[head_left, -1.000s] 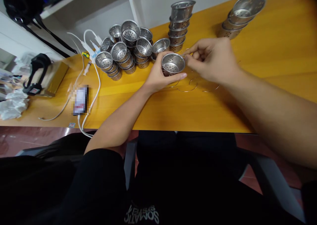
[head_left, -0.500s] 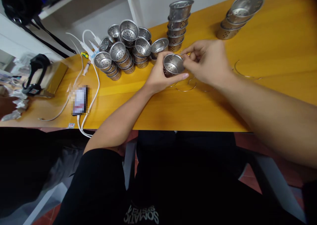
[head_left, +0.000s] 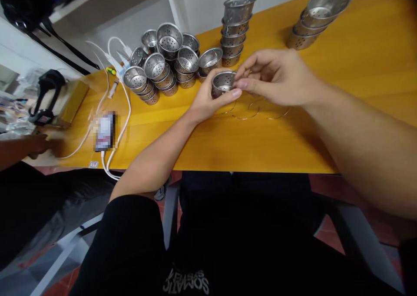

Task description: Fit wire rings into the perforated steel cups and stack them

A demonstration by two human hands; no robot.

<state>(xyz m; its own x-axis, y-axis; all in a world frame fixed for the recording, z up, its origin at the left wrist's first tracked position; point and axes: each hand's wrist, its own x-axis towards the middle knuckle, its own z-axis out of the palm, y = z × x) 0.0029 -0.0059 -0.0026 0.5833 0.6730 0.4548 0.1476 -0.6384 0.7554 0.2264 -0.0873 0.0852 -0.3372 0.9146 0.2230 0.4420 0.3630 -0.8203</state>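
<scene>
My left hand (head_left: pixel 208 100) grips a small perforated steel cup (head_left: pixel 221 81) just above the yellow table (head_left: pixel 228 144). My right hand (head_left: pixel 276 77) pinches at the cup's right rim, apparently on a thin wire handle that is mostly hidden by the fingers. Several loose wire handles (head_left: pixel 252 110) lie on the table right below both hands.
A heap of perforated cups (head_left: pixel 163 66) sits to the left, a stack of cups (head_left: pixel 235 29) behind my hands, another stack (head_left: pixel 317 16) at the far right. White cables (head_left: pixel 120 113) and a phone (head_left: pixel 104 131) lie at left. Another person's hand (head_left: pixel 39 146) reaches over the table's left end.
Another person's hand has come in at the left edge of the table. My right hand's fingers have shifted over the cup's rim; the cup stays in my left hand.
</scene>
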